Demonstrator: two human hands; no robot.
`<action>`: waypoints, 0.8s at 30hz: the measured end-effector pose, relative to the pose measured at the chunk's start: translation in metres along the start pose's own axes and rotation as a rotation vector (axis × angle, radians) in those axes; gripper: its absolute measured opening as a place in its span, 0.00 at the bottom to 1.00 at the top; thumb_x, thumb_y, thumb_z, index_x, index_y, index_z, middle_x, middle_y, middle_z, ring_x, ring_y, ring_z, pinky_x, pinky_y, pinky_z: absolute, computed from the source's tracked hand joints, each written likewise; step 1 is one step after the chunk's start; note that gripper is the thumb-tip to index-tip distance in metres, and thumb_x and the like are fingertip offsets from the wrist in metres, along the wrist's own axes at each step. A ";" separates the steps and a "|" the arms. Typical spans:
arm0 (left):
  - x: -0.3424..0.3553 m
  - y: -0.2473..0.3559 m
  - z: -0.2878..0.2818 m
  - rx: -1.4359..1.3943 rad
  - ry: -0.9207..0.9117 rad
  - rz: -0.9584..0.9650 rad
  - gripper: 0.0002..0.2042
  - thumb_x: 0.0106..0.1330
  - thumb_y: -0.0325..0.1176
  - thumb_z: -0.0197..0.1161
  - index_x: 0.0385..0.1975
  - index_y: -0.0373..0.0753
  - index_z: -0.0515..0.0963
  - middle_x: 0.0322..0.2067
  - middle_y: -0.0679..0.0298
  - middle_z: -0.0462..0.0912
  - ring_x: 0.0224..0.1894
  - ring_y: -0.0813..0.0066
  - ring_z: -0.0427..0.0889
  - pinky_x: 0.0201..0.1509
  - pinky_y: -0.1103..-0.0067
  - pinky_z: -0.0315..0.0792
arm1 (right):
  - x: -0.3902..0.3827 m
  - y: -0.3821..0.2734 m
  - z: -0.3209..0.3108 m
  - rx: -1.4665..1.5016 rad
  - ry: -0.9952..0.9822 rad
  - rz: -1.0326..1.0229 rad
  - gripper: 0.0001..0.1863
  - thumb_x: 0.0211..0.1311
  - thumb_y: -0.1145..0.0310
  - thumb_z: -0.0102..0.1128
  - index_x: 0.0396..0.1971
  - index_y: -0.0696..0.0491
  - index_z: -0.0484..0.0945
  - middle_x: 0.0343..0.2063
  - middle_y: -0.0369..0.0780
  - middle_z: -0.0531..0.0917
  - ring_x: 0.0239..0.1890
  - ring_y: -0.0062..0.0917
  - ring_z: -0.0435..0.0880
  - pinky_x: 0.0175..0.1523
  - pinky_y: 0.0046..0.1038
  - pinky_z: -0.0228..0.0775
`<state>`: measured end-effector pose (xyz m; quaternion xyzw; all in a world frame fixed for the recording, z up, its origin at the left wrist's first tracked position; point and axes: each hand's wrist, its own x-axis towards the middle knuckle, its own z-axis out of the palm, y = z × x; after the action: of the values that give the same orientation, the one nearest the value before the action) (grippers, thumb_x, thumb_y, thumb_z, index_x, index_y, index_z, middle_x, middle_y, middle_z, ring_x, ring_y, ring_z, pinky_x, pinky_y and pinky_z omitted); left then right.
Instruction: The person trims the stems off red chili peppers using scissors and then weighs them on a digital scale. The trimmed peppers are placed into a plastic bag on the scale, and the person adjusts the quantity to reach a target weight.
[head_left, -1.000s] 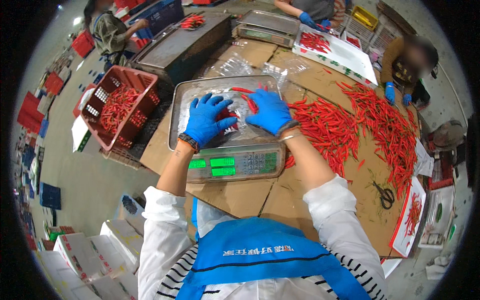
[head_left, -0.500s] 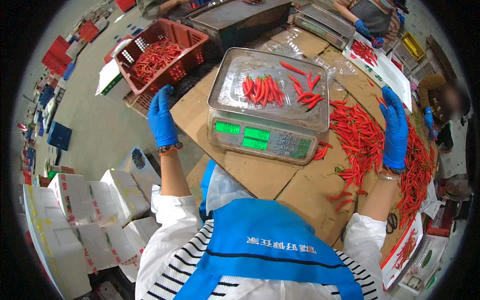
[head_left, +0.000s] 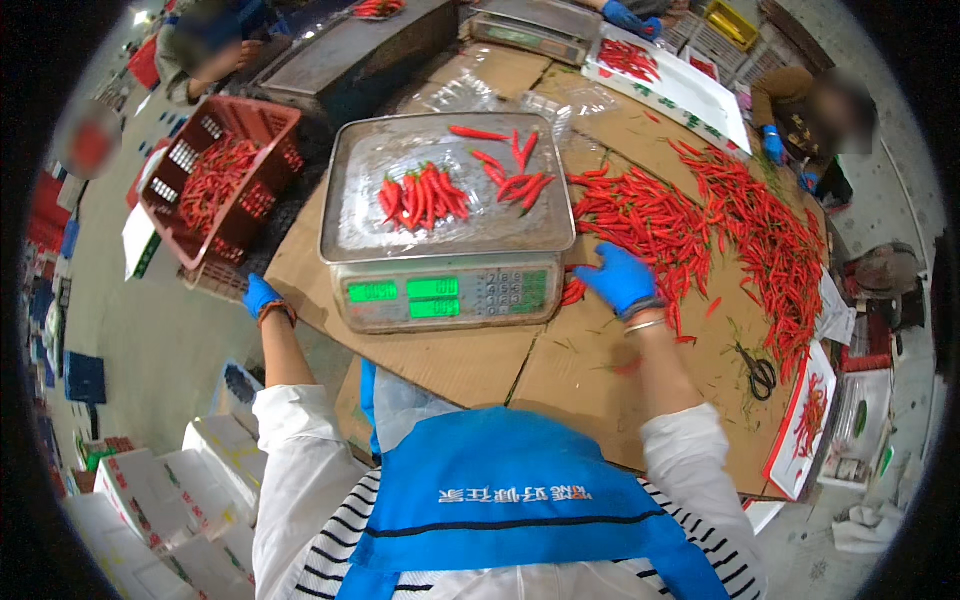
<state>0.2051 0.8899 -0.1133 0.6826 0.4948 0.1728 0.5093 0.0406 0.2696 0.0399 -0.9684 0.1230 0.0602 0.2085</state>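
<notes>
Wearer's two hands (head_left: pixel 258 294) (head_left: pixel 622 280), two scales (head_left: pixel 450 318) (head_left: pixel 525 38), one pair of scissors (head_left: pixel 755 370)

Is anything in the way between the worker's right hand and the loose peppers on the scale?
Only the right edge of the metal tray lies between the right hand and the loose red peppers; nothing else visible stands in the way.

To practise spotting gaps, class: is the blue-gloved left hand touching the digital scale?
Apart: the head view shows a strip of cardboard between the blue-gloved left hand and the digital scale.
</notes>
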 end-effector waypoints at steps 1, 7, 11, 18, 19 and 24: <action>-0.010 0.001 0.013 0.026 0.016 -0.035 0.30 0.59 0.52 0.57 0.49 0.29 0.73 0.51 0.45 0.75 0.51 0.48 0.75 0.53 0.62 0.69 | -0.007 -0.006 0.015 -0.005 0.059 0.011 0.35 0.47 0.48 0.64 0.54 0.53 0.71 0.48 0.52 0.75 0.46 0.45 0.77 0.50 0.39 0.71; -0.066 0.018 0.029 0.265 0.048 -0.047 0.31 0.59 0.56 0.57 0.48 0.31 0.72 0.50 0.47 0.75 0.49 0.50 0.77 0.50 0.60 0.71 | -0.010 0.007 0.041 0.092 -0.027 -0.113 0.22 0.51 0.68 0.58 0.49 0.53 0.73 0.45 0.48 0.74 0.46 0.44 0.76 0.48 0.40 0.71; -0.066 0.014 0.022 0.323 0.192 0.030 0.28 0.61 0.55 0.53 0.44 0.32 0.73 0.45 0.45 0.78 0.44 0.47 0.79 0.45 0.57 0.73 | -0.006 0.033 0.061 -0.017 0.065 -0.465 0.24 0.47 0.72 0.56 0.50 0.53 0.73 0.47 0.49 0.73 0.48 0.47 0.75 0.50 0.40 0.71; -0.033 -0.005 0.041 0.480 0.227 -0.029 0.32 0.59 0.60 0.52 0.51 0.35 0.68 0.47 0.45 0.76 0.44 0.46 0.79 0.43 0.54 0.74 | -0.026 -0.012 0.033 -0.257 -0.176 -0.266 0.18 0.46 0.68 0.59 0.40 0.52 0.74 0.41 0.48 0.74 0.36 0.45 0.79 0.35 0.45 0.73; -0.034 0.000 0.044 0.500 0.212 -0.025 0.34 0.59 0.60 0.51 0.52 0.34 0.67 0.46 0.45 0.77 0.44 0.46 0.79 0.43 0.54 0.74 | -0.027 -0.010 0.037 -0.264 -0.178 -0.250 0.16 0.46 0.68 0.59 0.38 0.52 0.75 0.40 0.48 0.74 0.34 0.45 0.80 0.33 0.45 0.73; -0.068 0.021 0.034 0.493 0.220 -0.013 0.35 0.58 0.61 0.51 0.54 0.35 0.64 0.47 0.45 0.75 0.45 0.47 0.79 0.43 0.56 0.74 | -0.041 -0.011 0.049 -0.318 -0.052 -0.201 0.12 0.48 0.68 0.58 0.35 0.51 0.75 0.33 0.46 0.78 0.30 0.42 0.81 0.31 0.42 0.74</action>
<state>0.2100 0.8137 -0.0917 0.7599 0.5788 0.1171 0.2718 0.0011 0.3082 0.0064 -0.9947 0.0091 0.0827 0.0607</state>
